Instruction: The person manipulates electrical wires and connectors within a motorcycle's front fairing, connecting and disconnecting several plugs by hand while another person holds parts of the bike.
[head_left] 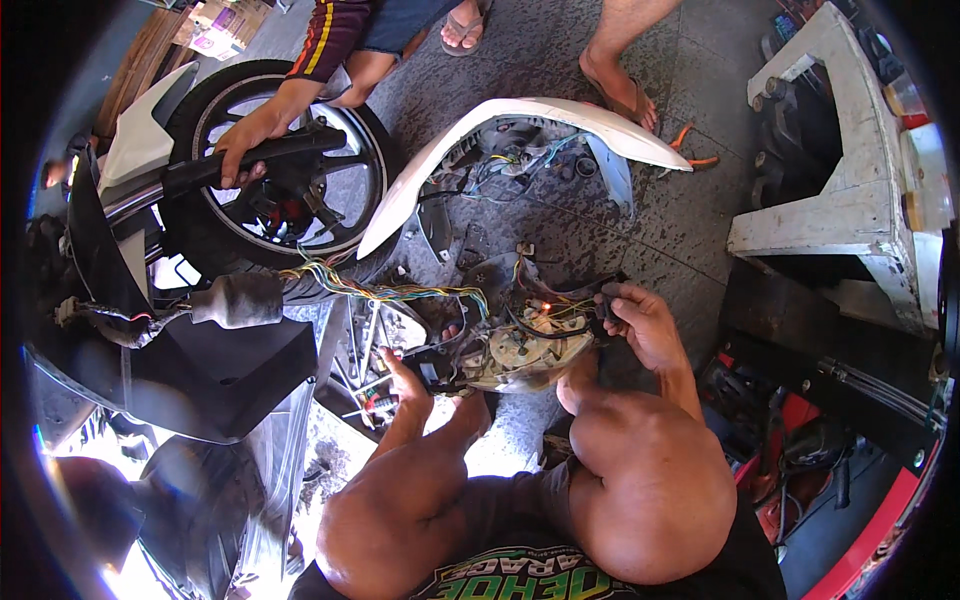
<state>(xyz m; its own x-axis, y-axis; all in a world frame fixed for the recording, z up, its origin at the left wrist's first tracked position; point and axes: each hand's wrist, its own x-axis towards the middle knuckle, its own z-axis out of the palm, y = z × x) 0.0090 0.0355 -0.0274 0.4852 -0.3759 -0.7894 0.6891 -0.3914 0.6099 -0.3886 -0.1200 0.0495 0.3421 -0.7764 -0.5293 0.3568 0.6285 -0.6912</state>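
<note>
A pale, round-backed instrument cluster with a clear cover lies between my knees, wires running over it. One small bulb glows at its upper part. My right hand is closed in a pinch on a small black connector beside the cluster's right end. At the left end, my left hand is beside a dark part of the unit, one finger stretched out and the others partly hidden. A multicoloured wiring harness stretches in from the left.
A white curved fairing stands beyond the cluster. Another person's hand holds a fork leg by the wheel. Loose tools lie left of the cluster. A worn white stool stands at the right, near a red-edged rack.
</note>
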